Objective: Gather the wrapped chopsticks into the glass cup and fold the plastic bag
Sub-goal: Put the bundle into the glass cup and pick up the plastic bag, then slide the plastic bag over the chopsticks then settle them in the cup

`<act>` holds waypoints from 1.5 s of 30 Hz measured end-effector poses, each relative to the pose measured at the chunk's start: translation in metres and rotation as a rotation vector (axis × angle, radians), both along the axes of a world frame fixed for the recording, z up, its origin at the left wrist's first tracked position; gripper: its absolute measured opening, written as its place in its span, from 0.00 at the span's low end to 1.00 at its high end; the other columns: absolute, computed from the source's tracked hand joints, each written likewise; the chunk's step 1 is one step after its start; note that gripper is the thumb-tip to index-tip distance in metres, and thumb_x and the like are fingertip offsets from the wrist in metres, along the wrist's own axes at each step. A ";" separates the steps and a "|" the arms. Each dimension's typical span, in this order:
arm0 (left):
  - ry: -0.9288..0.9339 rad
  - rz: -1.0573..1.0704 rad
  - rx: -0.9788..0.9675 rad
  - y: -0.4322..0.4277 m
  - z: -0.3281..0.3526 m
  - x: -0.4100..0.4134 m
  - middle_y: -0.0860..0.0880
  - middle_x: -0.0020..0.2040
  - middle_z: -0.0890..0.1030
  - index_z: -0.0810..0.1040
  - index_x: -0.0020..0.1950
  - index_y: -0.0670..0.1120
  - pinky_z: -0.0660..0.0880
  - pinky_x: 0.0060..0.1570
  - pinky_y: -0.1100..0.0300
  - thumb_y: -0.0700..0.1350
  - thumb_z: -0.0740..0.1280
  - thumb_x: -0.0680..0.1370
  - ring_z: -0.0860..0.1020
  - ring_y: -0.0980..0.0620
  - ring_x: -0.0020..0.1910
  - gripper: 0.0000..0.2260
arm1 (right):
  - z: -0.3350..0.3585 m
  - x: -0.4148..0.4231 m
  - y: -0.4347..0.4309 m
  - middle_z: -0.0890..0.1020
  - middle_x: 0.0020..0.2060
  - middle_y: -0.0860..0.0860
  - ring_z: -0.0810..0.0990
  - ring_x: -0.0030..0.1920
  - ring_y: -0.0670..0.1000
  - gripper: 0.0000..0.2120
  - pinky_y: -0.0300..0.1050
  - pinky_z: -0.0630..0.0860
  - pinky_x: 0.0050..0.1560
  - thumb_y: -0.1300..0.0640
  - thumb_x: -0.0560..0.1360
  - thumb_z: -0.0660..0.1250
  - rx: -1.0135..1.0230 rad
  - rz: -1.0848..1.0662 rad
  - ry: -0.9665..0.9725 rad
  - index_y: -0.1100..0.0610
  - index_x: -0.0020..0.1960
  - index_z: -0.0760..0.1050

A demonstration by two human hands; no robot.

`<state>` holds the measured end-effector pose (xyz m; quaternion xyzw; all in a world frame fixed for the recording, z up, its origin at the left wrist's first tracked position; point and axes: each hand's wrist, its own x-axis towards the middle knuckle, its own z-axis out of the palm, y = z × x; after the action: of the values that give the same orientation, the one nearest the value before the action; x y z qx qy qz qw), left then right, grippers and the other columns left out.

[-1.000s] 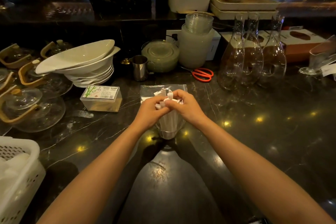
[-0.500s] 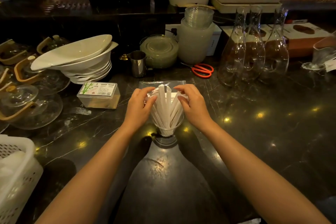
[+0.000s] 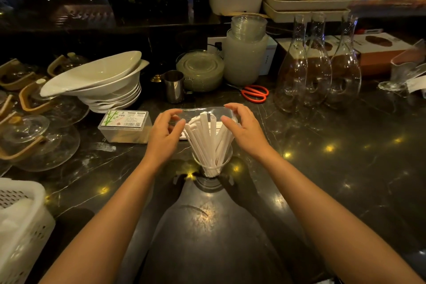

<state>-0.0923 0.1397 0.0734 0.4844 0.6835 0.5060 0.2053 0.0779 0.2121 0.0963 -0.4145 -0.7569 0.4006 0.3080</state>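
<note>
dark polished stone makes up the counter [image 3: 322,180], crowded along its far edge with glassware and crockery. near its middle stands the glass cup [image 3: 211,163], narrow at the base, with the wrapped chopsticks [image 3: 206,138] fanned upright inside it, their tops splaying wider than the rim. the left hand [image 3: 164,138] and right hand [image 3: 246,132] hover on either side of that fan, fingers [image 3: 232,123] spread and curled, holding nothing; whether any fingertip brushes a wrapper cannot be told. just behind the cup the plastic bag [image 3: 207,112] lies flat and clear on the stone, not yet folded. the main risk looks like the cup itself: it seems top-heavy, so a knock from a wrist reaching over it for the bag could tip it and scatter the sticks. dragging the bag toward the body could also catch the cup's foot. further out, the clear toothpick box [image 3: 125,125] sits close on the left, and the red scissors [image 3: 254,93] and three glass carafes [image 3: 318,69] stand beyond on the right, so a wide sweep of an elbow could send something over.
</note>
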 end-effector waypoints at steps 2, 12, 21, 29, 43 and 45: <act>-0.025 0.020 -0.003 0.002 0.004 -0.005 0.46 0.57 0.72 0.71 0.62 0.45 0.73 0.51 0.54 0.44 0.59 0.77 0.74 0.49 0.53 0.13 | 0.006 -0.001 0.005 0.69 0.67 0.53 0.66 0.67 0.51 0.19 0.48 0.65 0.67 0.54 0.77 0.59 -0.050 0.009 0.005 0.55 0.67 0.66; -0.167 -0.013 -0.328 0.062 0.022 -0.043 0.43 0.68 0.70 0.66 0.69 0.48 0.66 0.59 0.55 0.44 0.60 0.77 0.69 0.46 0.66 0.19 | 0.047 -0.017 0.072 0.69 0.67 0.54 0.69 0.63 0.53 0.21 0.50 0.68 0.63 0.48 0.78 0.55 -0.354 -0.018 -0.103 0.55 0.68 0.64; -0.252 0.085 -0.640 0.097 -0.019 -0.052 0.41 0.69 0.68 0.63 0.70 0.42 0.66 0.63 0.49 0.41 0.65 0.75 0.68 0.41 0.67 0.24 | -0.011 -0.031 0.115 0.65 0.70 0.59 0.67 0.67 0.61 0.25 0.59 0.68 0.61 0.52 0.74 0.64 -0.649 -0.111 -0.357 0.58 0.68 0.63; -0.135 0.240 -0.782 0.121 -0.049 -0.052 0.38 0.55 0.78 0.75 0.56 0.36 0.75 0.45 0.52 0.40 0.70 0.68 0.77 0.39 0.53 0.17 | -0.049 -0.046 0.127 0.67 0.68 0.61 0.69 0.66 0.62 0.33 0.56 0.72 0.61 0.59 0.70 0.70 -0.679 -0.223 -0.417 0.63 0.69 0.59; -0.316 0.163 -0.802 0.133 -0.046 -0.045 0.45 0.33 0.70 0.72 0.59 0.34 0.71 0.35 0.59 0.34 0.63 0.74 0.71 0.49 0.35 0.14 | -0.058 -0.053 0.132 0.71 0.65 0.62 0.71 0.65 0.62 0.29 0.54 0.72 0.63 0.63 0.69 0.71 -0.648 -0.237 -0.380 0.67 0.66 0.63; -0.381 0.162 -0.740 0.132 -0.036 -0.046 0.45 0.32 0.70 0.74 0.54 0.35 0.67 0.28 0.63 0.35 0.63 0.75 0.68 0.52 0.29 0.09 | -0.047 -0.052 0.133 0.72 0.64 0.61 0.72 0.64 0.61 0.28 0.52 0.72 0.61 0.63 0.70 0.71 -0.624 -0.247 -0.328 0.68 0.65 0.64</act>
<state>-0.1387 0.2715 0.0374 0.2206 0.8047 0.3214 0.4477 0.0255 0.3446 0.0493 -0.6351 -0.5820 0.5002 0.0875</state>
